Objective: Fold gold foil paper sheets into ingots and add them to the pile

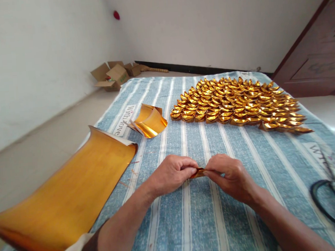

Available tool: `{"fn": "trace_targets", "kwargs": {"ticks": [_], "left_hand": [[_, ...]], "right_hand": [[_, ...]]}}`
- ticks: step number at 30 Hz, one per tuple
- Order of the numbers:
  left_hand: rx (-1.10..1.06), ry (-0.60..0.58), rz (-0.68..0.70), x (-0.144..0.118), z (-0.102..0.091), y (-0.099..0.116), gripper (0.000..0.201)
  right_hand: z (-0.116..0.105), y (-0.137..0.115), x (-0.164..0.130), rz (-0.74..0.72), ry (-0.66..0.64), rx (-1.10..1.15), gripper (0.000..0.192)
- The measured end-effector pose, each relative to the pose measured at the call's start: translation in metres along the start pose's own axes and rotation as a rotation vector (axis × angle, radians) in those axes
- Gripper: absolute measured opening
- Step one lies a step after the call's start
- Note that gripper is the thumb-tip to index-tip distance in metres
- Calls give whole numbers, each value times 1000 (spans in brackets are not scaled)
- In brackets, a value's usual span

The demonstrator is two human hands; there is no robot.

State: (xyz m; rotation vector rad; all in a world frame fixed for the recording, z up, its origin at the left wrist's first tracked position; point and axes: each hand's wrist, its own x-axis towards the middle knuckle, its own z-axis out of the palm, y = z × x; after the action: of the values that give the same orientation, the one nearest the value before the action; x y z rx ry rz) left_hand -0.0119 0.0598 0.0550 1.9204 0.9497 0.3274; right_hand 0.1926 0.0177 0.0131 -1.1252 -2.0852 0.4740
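Between my two hands is a small folded piece of gold foil paper (198, 172), low over the striped cloth. My left hand (175, 172) pinches its left end between thumb and fingers. At the other end, the thumb and fingertips of my right hand (231, 174) are closed on it. Fingers hide part of its shape. Beyond my hands, to the right, sit many folded gold paper ingots (235, 103) in close rows. A small stack of curled gold paper pieces (150, 121) lies up and left of my left hand.
A large gold sheet (66, 193) covers the left side, its far edge curled. Scissors with black handles (332, 202) lie at the right edge. Blue and white striped cloth (175, 232) covers the surface. Open cardboard boxes (114, 76) stand on the floor behind, and a brown door (313, 54) is at right.
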Motion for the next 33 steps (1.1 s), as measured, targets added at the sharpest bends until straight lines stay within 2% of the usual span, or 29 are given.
{"fn": "trace_targets", "kwargs": {"ticks": [12,18,24,33], "left_hand": [[-45,-33,1,1,0,4,24],[-198,-77,-73,0,4,2,16],[-135,0,-70,1,8,3,13],[-106,37,-35,1,10,2,13]], "right_hand": [[1,0,1,43,-18,1,25],[2,-1,0,70,-26,10,25],[2,-2,0,97,-39,28,23],[1,-4,1,144,-32,90,19]]}}
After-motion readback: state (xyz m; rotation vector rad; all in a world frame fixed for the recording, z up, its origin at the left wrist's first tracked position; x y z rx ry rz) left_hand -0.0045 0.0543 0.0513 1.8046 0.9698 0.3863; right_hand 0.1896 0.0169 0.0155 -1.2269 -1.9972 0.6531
